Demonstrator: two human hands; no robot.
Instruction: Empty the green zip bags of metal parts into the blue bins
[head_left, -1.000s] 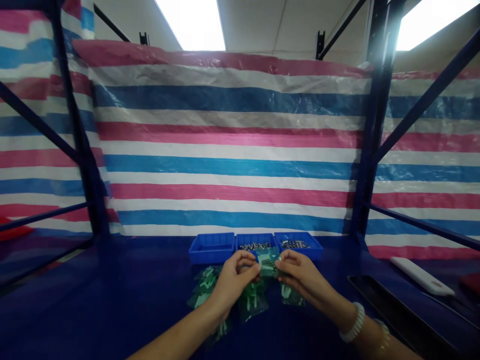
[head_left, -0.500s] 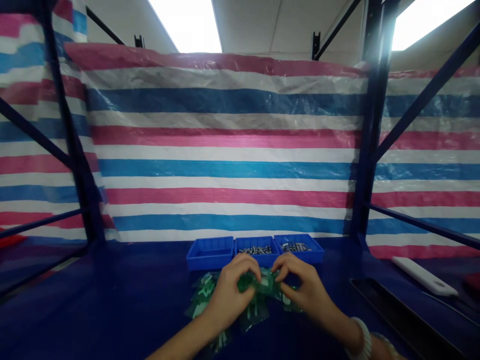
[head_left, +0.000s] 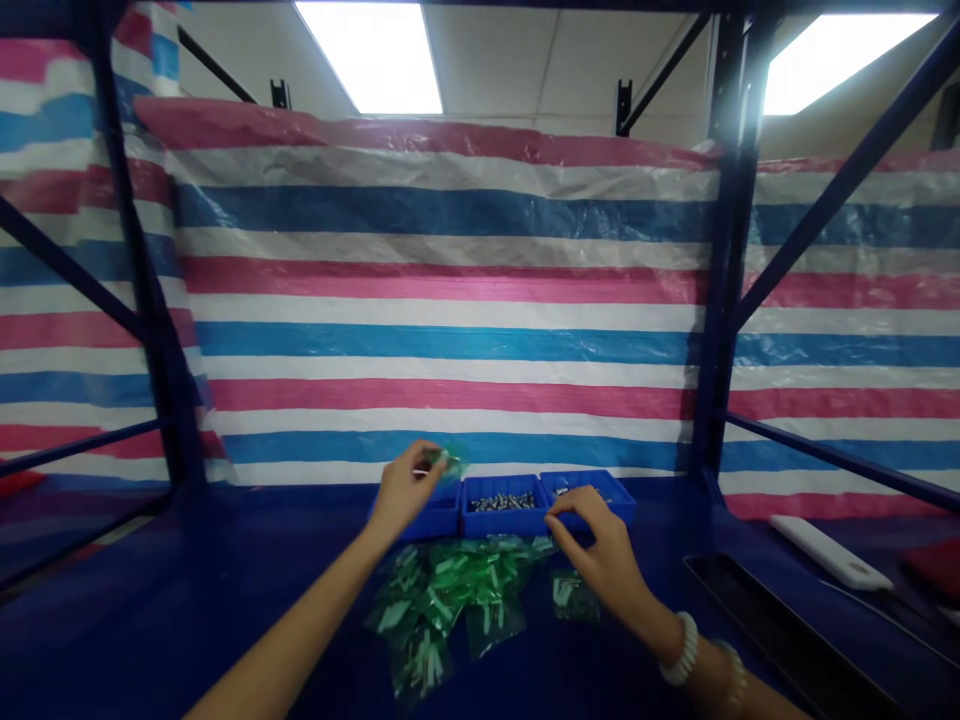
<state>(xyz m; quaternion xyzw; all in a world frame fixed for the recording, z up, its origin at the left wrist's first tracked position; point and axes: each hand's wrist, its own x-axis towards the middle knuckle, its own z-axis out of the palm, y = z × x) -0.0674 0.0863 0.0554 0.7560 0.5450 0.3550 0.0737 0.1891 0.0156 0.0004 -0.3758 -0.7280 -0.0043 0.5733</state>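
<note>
My left hand [head_left: 409,488] is raised over the left blue bin [head_left: 431,522], its fingers closed on a small green plastic bag [head_left: 452,462]. My right hand [head_left: 600,545] hovers in front of the right blue bin [head_left: 622,500], thumb and forefinger pinched; whatever may be between them is too small to make out. Below and between the hands lies a pile of small green plastic bags [head_left: 469,580] with pale strips inside. One separate bag [head_left: 574,597] rests just left of my right wrist.
The middle blue bin [head_left: 504,520] holds many small metal parts [head_left: 504,501]. On the right lie a black tray-like object [head_left: 780,620] and a white elongated device [head_left: 829,552]. Dark blue shelf posts [head_left: 712,300] flank the blue surface [head_left: 247,590], with a striped sheet [head_left: 450,340] behind.
My hands have moved apart from above the pile. The left went up and leftward with a green bag; the right stayed near the right bin, slightly higher.
</note>
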